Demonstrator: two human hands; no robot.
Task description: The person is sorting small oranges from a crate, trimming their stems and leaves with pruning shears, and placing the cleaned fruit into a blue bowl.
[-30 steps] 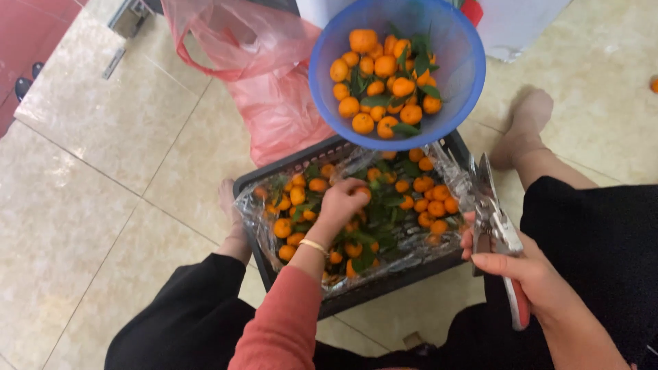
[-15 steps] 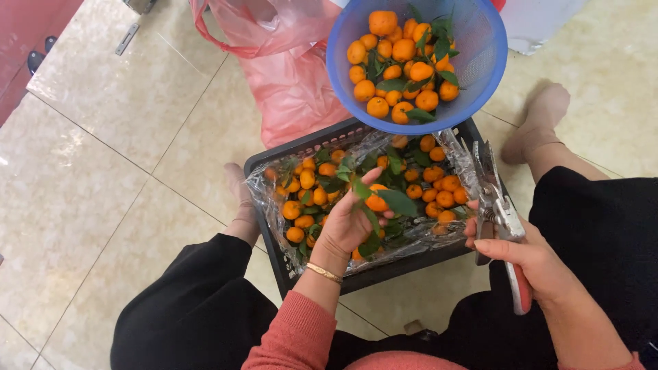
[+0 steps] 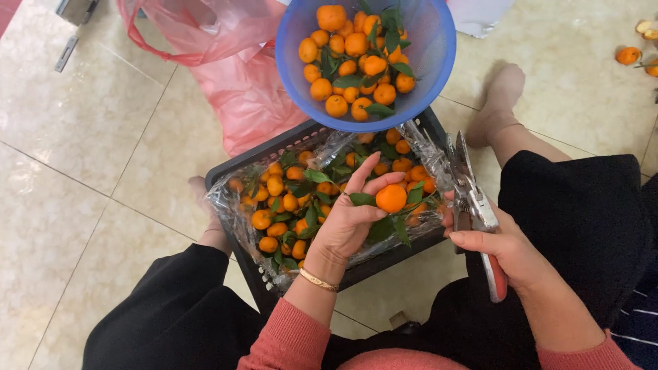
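— pale glossy floor tiles [image 3: 75, 171] ran under everything, and a pink plastic bag [image 3: 233, 75] lay crumpled beside the blue bowl [image 3: 439, 62], which was heaped with small oranges and leaves.

— where was the person?

— seated on the floor, legs in black either side of a dark crate [image 3: 274, 147] lined with clear film. the crate held more little oranges mixed with green leaves, and the bowl's near rim overlapped its far edge.

— and the hands?

— the left hand [image 3: 349, 219] was above the crate, thumb and fingers pinching one small orange [image 3: 391, 198] with leaves on it; the forefinger stuck up free. a thin gold bangle [image 3: 319, 279] sat on that wrist.

— the other one?

— the right hand [image 3: 504, 250] was wrapped around red-handled pruning shears [image 3: 473, 199], blades pointing away over the crate's right end. the blades looked closed. the orange sat just left of them, not touching.

— anything else about?

— a few loose oranges [image 3: 628, 55] lay on the tiles, well off to the right.
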